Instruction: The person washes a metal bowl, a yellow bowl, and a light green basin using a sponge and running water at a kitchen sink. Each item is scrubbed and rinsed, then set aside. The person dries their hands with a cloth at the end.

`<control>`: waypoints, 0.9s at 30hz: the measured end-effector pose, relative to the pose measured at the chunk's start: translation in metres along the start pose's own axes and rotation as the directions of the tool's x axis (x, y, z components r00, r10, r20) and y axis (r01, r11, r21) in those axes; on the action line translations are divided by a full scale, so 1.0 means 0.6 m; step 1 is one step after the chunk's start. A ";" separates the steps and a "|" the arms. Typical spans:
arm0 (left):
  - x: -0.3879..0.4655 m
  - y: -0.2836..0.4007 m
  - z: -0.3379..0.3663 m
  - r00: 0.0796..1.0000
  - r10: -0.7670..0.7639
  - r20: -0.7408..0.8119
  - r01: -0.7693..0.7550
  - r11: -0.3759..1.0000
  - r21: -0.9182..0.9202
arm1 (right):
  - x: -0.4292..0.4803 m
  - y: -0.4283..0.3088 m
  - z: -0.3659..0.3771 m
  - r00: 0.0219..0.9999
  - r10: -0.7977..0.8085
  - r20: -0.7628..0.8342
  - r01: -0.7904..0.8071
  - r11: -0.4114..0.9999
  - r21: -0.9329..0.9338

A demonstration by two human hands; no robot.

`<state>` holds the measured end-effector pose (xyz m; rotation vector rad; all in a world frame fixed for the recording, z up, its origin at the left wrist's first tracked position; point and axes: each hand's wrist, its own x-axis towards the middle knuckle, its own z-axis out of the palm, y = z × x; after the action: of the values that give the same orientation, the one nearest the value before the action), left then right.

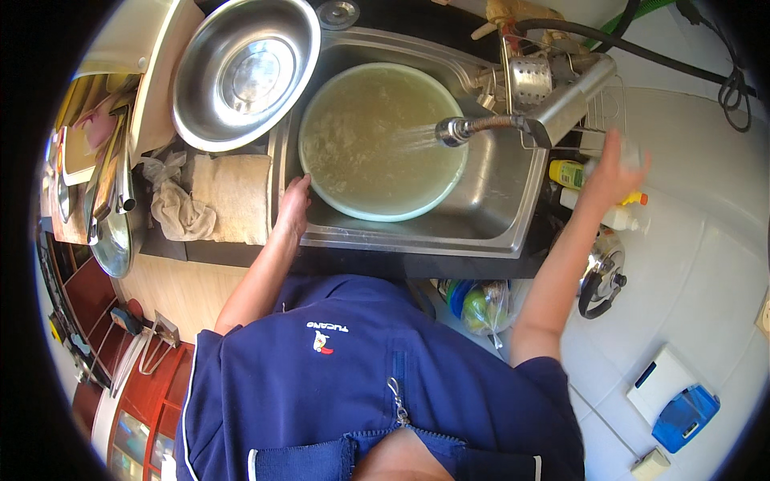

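A pale green plastic basin (387, 217) full of cloudy water (367, 144) sits in the stainless steel sink (490, 207). Water runs into it from the spray head of a flexible faucet (454, 131). My left hand (293, 207) is at the left side of the basin, its fingertips at the rim; whether they grip it is unclear. Raised on the right, my right hand (616, 171) is blurred, near the wire dish rack (601, 114) and a yellow bottle (566, 174). Something whitish blurs between its fingers; I cannot tell if it is held.
A large steel bowl (201, 96) leans at the back left, above a folded cloth (231, 192) and a crumpled rag (180, 210). Knives (108, 174) stand in a holder at far left. A lidded metal pot (601, 264) is beside my right forearm. A black hose (649, 57) crosses the back right.
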<state>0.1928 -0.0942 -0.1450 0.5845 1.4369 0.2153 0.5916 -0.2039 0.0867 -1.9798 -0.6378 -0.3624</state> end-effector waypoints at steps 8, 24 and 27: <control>0.081 -0.018 0.009 0.991 -0.130 0.039 0.134 0.984 -0.121 | -0.113 -0.015 -0.023 0.982 -0.154 0.105 0.149 0.987 0.054; -0.116 0.002 0.071 0.960 -0.124 0.250 0.136 0.990 -0.028 | -0.451 0.272 0.047 0.083 0.852 0.517 -0.973 0.182 -0.143; -0.118 0.010 0.070 0.953 -0.092 0.289 0.112 0.992 -0.055 | -0.431 0.252 0.045 0.094 0.861 0.500 -0.978 0.173 -0.115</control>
<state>0.2247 -0.1335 -0.0794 0.4608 1.1702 0.0947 0.4669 -0.3096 -0.1658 -1.7813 0.4574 1.0343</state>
